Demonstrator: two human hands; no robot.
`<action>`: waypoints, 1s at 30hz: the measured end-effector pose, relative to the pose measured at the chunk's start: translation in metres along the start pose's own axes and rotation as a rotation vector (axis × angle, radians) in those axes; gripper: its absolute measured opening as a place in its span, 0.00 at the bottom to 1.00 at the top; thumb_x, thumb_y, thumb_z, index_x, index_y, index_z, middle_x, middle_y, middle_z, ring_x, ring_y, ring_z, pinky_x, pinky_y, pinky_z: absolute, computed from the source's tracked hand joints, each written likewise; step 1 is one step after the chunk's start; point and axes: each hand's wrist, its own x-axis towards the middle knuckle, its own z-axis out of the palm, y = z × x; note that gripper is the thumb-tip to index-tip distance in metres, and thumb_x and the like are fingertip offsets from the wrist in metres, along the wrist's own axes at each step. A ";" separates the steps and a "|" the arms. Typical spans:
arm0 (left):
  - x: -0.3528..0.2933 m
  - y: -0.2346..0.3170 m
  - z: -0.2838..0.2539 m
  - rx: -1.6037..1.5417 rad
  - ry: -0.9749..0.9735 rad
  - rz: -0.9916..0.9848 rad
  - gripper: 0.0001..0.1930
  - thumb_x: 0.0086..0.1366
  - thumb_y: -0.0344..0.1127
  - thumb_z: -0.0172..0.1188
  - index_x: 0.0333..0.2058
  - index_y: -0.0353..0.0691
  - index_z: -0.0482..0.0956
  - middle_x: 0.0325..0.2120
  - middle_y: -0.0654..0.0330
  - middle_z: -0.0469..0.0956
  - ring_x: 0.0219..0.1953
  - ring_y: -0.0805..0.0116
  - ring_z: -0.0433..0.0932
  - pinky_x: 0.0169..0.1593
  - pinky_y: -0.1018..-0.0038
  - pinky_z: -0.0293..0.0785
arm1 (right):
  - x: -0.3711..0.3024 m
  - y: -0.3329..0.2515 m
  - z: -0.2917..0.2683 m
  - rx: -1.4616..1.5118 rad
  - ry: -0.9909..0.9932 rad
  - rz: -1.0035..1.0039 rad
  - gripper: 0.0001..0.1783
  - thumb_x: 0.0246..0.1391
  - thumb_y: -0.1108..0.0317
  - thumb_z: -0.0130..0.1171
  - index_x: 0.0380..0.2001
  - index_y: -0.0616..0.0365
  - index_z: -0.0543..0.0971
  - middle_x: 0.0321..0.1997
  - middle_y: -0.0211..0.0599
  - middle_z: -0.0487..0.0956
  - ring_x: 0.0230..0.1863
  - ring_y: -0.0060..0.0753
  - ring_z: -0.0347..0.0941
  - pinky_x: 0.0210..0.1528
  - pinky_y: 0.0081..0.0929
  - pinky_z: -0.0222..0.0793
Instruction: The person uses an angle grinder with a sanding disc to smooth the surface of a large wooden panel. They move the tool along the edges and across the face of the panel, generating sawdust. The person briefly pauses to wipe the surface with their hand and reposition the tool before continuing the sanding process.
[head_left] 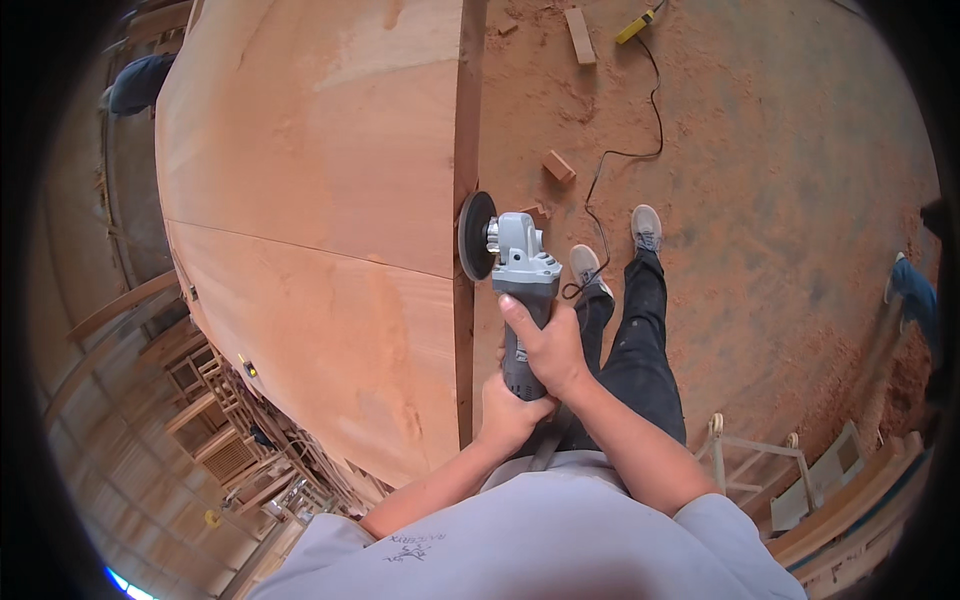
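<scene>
Both of my hands are closed around an angle grinder (518, 262) with a grey head, a dark body and a black round disc (477, 236). My right hand (551, 345) wraps the body just behind the head, thumb lying along its top. Lower down, my left hand (512, 412) grips the rear end. The disc stands on edge at the side edge (467, 130) of a large wooden panel (330, 170); whether it touches the wood I cannot tell. A dark cord (597, 180) runs from near the grinder across the floor.
Wood blocks (560, 166) and a longer offcut (580, 37) lie on the dusty floor (770, 200), near a yellow power strip (635, 27). A wheeled frame (755, 455) and stacked boards (850, 520) stand at lower right. Other people show at the far left (140, 85) and right (912, 290).
</scene>
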 end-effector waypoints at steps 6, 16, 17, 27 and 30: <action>-0.008 -0.005 0.007 -0.017 0.010 -0.004 0.10 0.50 0.21 0.69 0.32 0.30 0.79 0.25 0.58 0.81 0.23 0.66 0.81 0.27 0.70 0.76 | -0.006 0.007 -0.002 0.074 -0.025 0.049 0.24 0.63 0.50 0.71 0.35 0.66 0.83 0.23 0.34 0.81 0.22 0.27 0.80 0.27 0.29 0.77; -0.005 -0.003 0.008 0.010 0.029 0.013 0.09 0.52 0.21 0.68 0.33 0.30 0.80 0.23 0.59 0.81 0.22 0.67 0.81 0.26 0.70 0.76 | -0.002 0.007 -0.003 0.055 -0.032 0.031 0.25 0.64 0.49 0.71 0.35 0.66 0.82 0.24 0.35 0.82 0.23 0.27 0.81 0.27 0.29 0.77; -0.003 0.000 0.007 0.002 0.028 0.010 0.09 0.52 0.21 0.68 0.33 0.31 0.80 0.24 0.59 0.81 0.22 0.67 0.81 0.26 0.70 0.76 | 0.001 0.006 -0.003 0.057 -0.025 0.028 0.25 0.64 0.49 0.71 0.35 0.66 0.82 0.24 0.35 0.82 0.23 0.27 0.81 0.27 0.29 0.77; 0.004 0.004 0.010 -0.018 0.026 0.015 0.11 0.50 0.22 0.69 0.34 0.30 0.80 0.24 0.59 0.81 0.23 0.67 0.81 0.26 0.70 0.77 | 0.008 0.005 -0.005 0.066 -0.042 0.044 0.26 0.64 0.48 0.70 0.33 0.65 0.82 0.22 0.33 0.80 0.22 0.27 0.80 0.27 0.29 0.77; 0.014 0.004 0.008 -0.003 0.028 0.044 0.11 0.50 0.22 0.69 0.34 0.30 0.80 0.24 0.59 0.81 0.23 0.67 0.81 0.26 0.70 0.77 | 0.014 -0.009 -0.003 0.068 -0.033 0.006 0.25 0.64 0.49 0.70 0.33 0.65 0.82 0.22 0.33 0.80 0.22 0.27 0.80 0.26 0.29 0.77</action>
